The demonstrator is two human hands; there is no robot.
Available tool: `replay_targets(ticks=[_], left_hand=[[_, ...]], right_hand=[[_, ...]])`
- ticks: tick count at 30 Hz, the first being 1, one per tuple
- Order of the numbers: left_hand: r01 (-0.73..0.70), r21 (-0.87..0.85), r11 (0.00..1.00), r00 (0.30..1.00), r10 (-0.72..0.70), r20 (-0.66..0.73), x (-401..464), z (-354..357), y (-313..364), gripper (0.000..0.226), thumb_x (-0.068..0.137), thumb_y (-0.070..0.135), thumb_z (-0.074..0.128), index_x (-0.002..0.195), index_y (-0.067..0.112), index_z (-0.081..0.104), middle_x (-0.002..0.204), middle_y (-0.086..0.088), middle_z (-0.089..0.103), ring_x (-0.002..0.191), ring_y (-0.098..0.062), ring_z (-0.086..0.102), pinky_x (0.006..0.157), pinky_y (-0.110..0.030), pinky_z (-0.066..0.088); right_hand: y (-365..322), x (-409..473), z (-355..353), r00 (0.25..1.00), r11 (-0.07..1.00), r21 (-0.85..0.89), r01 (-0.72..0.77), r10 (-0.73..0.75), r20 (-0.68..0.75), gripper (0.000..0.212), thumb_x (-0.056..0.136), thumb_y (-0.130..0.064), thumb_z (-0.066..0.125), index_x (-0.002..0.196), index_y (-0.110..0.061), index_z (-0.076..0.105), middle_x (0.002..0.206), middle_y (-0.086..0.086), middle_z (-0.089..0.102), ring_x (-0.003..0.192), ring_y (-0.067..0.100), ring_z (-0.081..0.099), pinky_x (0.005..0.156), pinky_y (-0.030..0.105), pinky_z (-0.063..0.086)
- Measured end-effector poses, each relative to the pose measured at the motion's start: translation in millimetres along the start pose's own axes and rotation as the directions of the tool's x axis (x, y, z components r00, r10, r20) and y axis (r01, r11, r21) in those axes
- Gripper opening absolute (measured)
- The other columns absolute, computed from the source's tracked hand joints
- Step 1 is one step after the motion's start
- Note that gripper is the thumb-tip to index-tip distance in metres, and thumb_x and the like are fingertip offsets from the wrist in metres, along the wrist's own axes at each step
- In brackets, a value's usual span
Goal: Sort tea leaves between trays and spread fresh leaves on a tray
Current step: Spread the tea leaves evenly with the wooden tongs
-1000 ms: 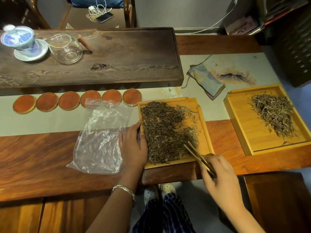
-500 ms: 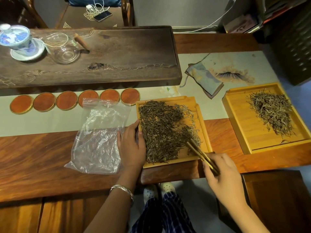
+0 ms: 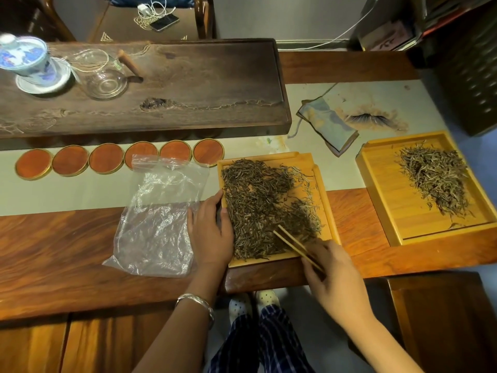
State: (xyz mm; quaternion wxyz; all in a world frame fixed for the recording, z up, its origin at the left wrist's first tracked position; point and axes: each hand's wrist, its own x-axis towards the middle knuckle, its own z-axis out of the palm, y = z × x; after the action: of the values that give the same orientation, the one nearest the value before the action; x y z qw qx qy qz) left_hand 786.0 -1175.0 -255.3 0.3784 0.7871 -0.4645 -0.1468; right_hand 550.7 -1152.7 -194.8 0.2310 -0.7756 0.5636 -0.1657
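A bamboo tray lies in front of me, covered with dark tea leaves. My left hand rests on its left rim, fingers curved over the edge. My right hand holds wooden tongs whose tips reach into the leaves at the tray's near right part. A second bamboo tray sits to the right with a smaller pile of paler leaves.
A crumpled clear plastic bag lies left of the near tray. Several round wooden coasters line up behind it. A dark tea board carries a lidded cup and glass pitcher. A cloth pouch lies behind the trays.
The tongs' tips have moved left, further into the leaves near the front of the tray. My left hand has stayed on the left rim.
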Motion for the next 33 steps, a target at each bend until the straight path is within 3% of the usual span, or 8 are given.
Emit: replay_targets(ticks=[15,22,33], left_hand=[[0.0,0.002,1.0,1.0,0.0,0.009,0,0,-1,0.036,0.095,0.026,0.041,0.129,0.03,0.051,0.114,0.01,0.062,0.113,-0.006,0.049,0.12,-0.037,0.01],[0.005,-0.004,1.0,1.0,-0.005,0.016,0,0,0,0.036,0.095,0.024,0.042,0.129,0.029,0.052,0.112,0.012,0.061,0.11,-0.007,0.053,0.12,-0.039,0.011],[0.008,-0.002,1.0,1.0,-0.008,0.017,0,0,0,0.036,0.095,0.025,0.042,0.13,0.031,0.05,0.111,0.013,0.061,0.109,-0.006,0.052,0.12,-0.039,0.012]], right_hand=[[16,-9,-15,0.998,0.999,-0.025,-0.039,0.038,-0.055,0.018,0.084,-0.012,0.068,0.101,-0.015,0.064,0.091,-0.006,0.055,0.087,0.013,0.053,0.066,0.021,0.046],[23,11,-18,0.993,0.994,-0.062,-0.086,0.08,-0.084,0.017,0.086,-0.011,0.066,0.103,-0.007,0.065,0.091,0.004,0.056,0.086,0.022,0.055,0.067,0.039,0.051],[31,-5,-26,0.986,0.99,-0.045,-0.132,0.127,-0.109,0.017,0.084,-0.009,0.067,0.102,-0.007,0.066,0.087,0.002,0.055,0.081,0.02,0.055,0.063,0.036,0.051]])
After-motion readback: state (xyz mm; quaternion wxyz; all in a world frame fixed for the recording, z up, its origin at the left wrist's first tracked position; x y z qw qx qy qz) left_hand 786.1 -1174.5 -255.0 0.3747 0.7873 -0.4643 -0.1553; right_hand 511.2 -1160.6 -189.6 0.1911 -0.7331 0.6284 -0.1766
